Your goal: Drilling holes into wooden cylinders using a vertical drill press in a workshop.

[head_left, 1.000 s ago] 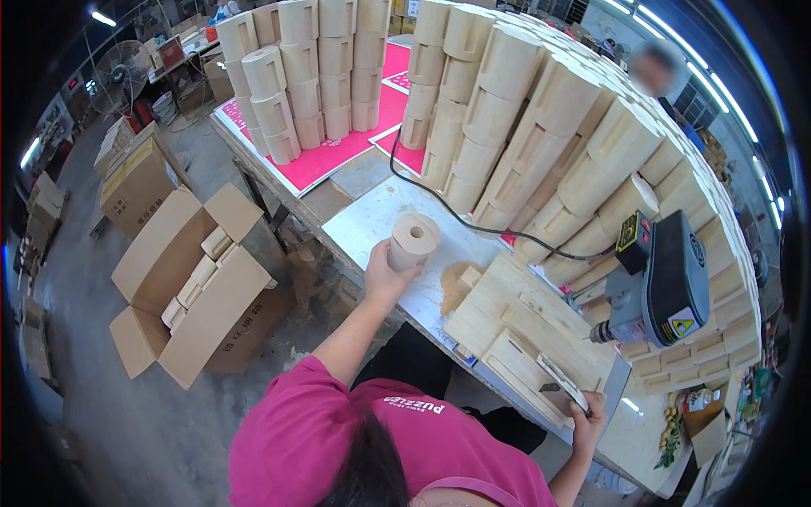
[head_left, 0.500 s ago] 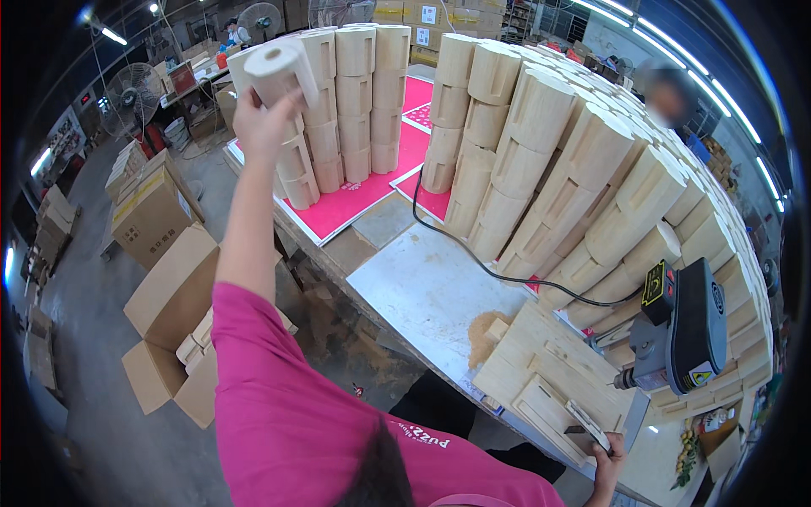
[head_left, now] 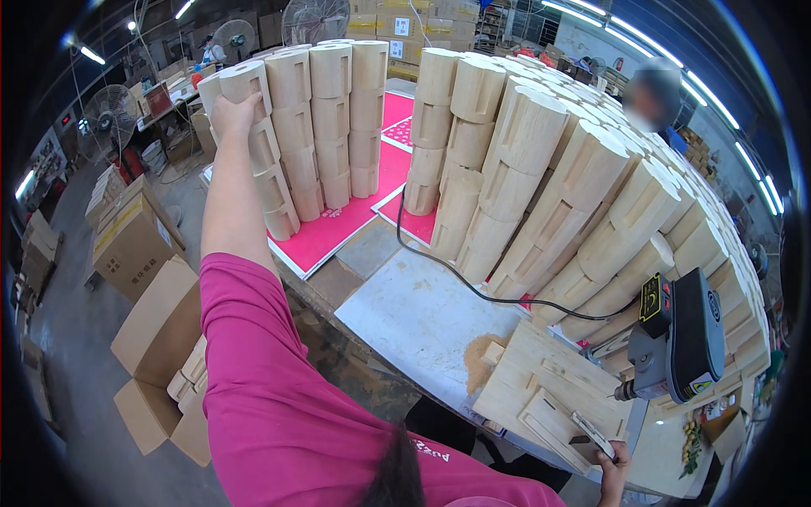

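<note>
At the far left, my left hand (head_left: 235,117) is wrapped round a pale wooden cylinder (head_left: 244,78). The cylinder sits at the top of the front column of a stack (head_left: 287,118) of similar notched cylinders. My right hand (head_left: 615,463) is closed at the lower right on a pale, narrow bar (head_left: 595,433) with a dark part beneath it; its kind is unclear. The bar rests at the near end of a wooden board fixture (head_left: 541,372). Above the fixture, a drill (head_left: 676,346) lies on its side, its chuck pointing left.
Many stacked cylinders (head_left: 532,127) fill the table's right side. A black cable (head_left: 473,291) runs past them to the drill. Sawdust (head_left: 478,359) lies on the white board (head_left: 422,296). An open carton (head_left: 152,338) stands on the floor at left. Another person is beyond the right stack.
My left hand has carried the cylinder left and down, from above the stack onto its front column. The right hand stays at the bar. The whole view has shifted slightly.
</note>
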